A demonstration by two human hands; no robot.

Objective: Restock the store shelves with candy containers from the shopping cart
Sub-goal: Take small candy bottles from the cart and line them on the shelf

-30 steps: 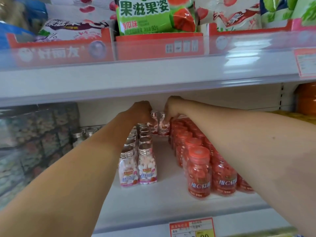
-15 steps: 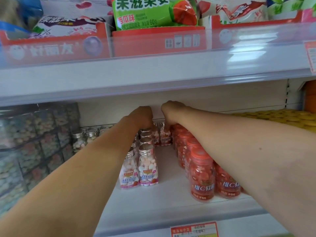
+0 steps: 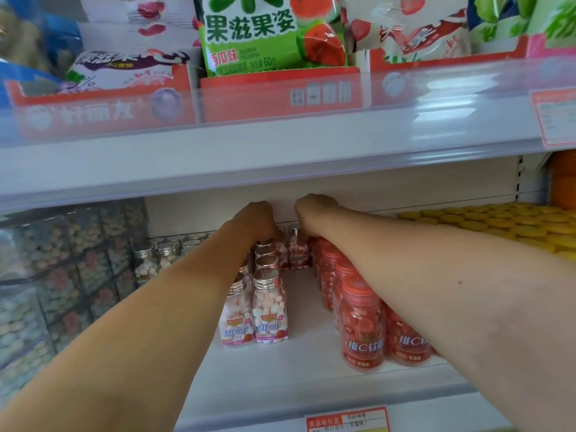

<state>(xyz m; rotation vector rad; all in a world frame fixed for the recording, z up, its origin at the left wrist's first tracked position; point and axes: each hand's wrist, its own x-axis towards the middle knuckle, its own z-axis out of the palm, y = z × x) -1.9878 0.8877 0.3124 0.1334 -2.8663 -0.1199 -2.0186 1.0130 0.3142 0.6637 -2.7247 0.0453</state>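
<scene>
Head camera showed the left hand (image 3: 254, 221) and right hand (image 3: 314, 210) over silver-capped candy bottles (image 3: 297, 252) at the shelf (image 3: 305, 307) back; grips could not be told.

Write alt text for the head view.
A person's left hand and right hand reach to the back of a white store shelf, above a double row of clear silver-capped candy bottles; whether either grips one is hidden. Red-lidded orange candy jars stand right of them; candy bags sit on the shelf above.
</scene>
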